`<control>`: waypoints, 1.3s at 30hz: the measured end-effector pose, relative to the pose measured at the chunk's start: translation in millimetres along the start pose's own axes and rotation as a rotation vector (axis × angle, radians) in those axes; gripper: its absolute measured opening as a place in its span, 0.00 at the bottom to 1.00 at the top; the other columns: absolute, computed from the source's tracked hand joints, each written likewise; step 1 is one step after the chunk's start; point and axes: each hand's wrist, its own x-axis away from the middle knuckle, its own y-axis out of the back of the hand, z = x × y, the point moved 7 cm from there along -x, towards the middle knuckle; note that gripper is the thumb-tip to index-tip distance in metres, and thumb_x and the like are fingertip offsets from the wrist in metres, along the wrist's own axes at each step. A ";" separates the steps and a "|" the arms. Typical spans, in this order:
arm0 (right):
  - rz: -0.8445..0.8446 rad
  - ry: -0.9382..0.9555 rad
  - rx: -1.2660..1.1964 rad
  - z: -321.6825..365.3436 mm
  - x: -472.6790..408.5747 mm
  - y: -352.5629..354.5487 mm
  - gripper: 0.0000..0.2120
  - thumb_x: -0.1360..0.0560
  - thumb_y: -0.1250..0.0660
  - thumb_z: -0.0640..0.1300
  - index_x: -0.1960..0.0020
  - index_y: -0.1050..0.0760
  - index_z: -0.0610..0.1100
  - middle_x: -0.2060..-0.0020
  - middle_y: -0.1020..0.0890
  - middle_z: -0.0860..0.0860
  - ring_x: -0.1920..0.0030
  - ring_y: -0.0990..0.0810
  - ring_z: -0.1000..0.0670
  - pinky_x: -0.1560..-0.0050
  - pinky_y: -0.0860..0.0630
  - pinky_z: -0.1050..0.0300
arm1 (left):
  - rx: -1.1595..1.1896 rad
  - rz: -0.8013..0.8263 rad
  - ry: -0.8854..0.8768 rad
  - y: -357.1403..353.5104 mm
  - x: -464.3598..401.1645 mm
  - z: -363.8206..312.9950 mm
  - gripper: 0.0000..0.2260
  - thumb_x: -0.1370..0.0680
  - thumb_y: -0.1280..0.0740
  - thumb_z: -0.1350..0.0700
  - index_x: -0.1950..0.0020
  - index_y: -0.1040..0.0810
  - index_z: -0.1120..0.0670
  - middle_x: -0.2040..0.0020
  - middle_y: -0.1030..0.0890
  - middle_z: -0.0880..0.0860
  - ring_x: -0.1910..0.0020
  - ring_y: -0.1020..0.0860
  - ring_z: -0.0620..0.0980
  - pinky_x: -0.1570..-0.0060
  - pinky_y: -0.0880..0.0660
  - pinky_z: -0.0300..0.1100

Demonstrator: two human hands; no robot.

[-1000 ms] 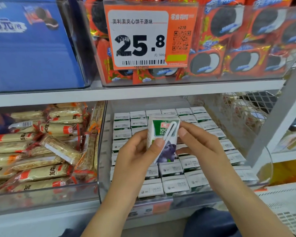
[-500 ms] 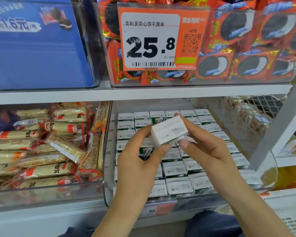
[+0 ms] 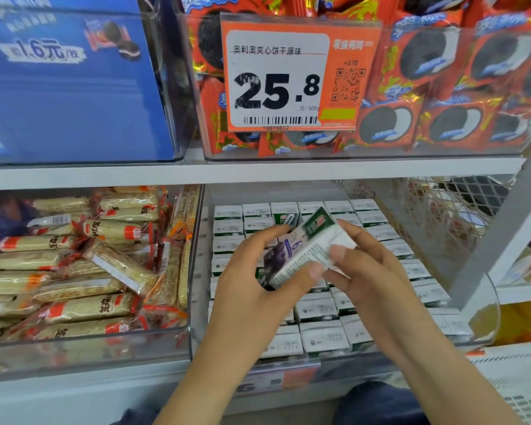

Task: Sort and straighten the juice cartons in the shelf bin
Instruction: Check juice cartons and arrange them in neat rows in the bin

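we hold a tilted juice carton (image 3: 304,246) in both grips, left hand (image 3: 258,289) at seven o'clock, right hand (image 3: 368,271) at four, above the shelf bin (image 3: 196,302).

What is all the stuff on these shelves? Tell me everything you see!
Held juice carton: one, white, green and purple, tilted above the bin.
Juice cartons: many, white tops, in rows in the clear bin, lower right.
Snack bars: many, tan with red, lower left bin.
Cookie packs: many, orange, upper right.
Price tag: one, orange and white, on the upper bin.
Blue box: one, upper left.
Left hand: holds the carton.
Right hand: holds the carton.
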 end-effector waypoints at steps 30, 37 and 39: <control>0.347 0.453 0.503 24.4 19.5 -21.6 0.30 0.32 0.29 0.34 0.35 0.28 0.55 0.37 0.23 0.52 0.34 0.27 0.46 0.38 0.26 0.51 | -0.100 -0.078 -0.172 -4.1 3.3 -2.8 0.28 0.32 0.26 0.63 0.43 0.29 0.35 0.44 0.23 0.35 0.41 0.27 0.34 0.44 0.33 0.26; -0.056 0.089 0.177 13.1 0.8 12.7 0.23 0.36 0.27 0.55 0.42 0.21 0.50 0.50 0.16 0.44 0.50 0.17 0.45 0.58 0.19 0.58 | 0.133 0.158 0.078 -19.3 3.1 12.5 0.31 0.40 0.26 0.35 0.39 0.30 0.33 0.45 0.20 0.34 0.44 0.24 0.33 0.44 0.30 0.32; -0.106 -0.053 0.065 2.7 -1.2 18.6 0.26 0.34 0.31 0.58 0.42 0.22 0.44 0.49 0.17 0.40 0.51 0.16 0.45 0.58 0.18 0.56 | 0.103 0.198 0.075 -21.7 4.9 12.1 0.34 0.41 0.27 0.34 0.37 0.33 0.30 0.42 0.23 0.32 0.43 0.25 0.32 0.43 0.29 0.33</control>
